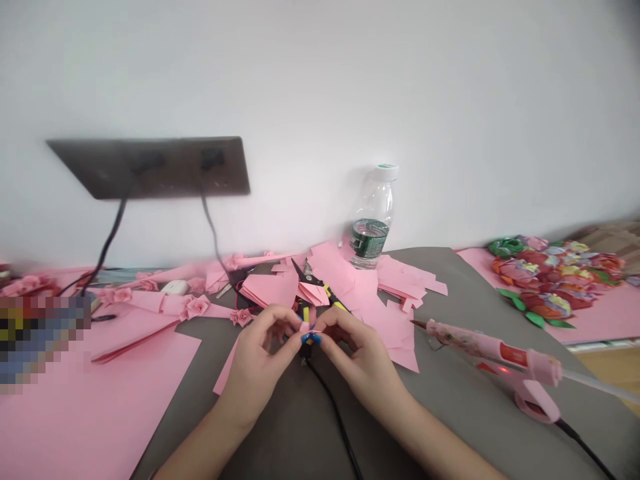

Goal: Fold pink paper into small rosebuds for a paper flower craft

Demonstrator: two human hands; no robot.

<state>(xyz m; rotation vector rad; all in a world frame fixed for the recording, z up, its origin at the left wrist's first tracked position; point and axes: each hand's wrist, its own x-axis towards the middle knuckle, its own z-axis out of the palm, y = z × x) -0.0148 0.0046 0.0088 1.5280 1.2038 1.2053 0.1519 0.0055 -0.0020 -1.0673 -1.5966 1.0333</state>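
My left hand (255, 367) and my right hand (367, 360) meet at the middle of the view. Their thumbs and fingertips pinch a small piece of pink paper (305, 327) between them. Most of the piece is hidden by the fingertips, and blue shows at the thumb tips. Just beyond the hands lie folded pink paper pieces (270, 290) and dark pliers with yellow-marked handles (327, 291), partly covered by paper. A black cable (334, 407) runs from under the hands toward me.
A pink hot glue gun (500, 350), its red light on, rests at right. A clear bottle (373, 227) stands by the wall. Colourful paper flowers (550, 280) lie far right, pink paper roses (195, 307) at left. Cables hang from a dark wall panel (170, 170).
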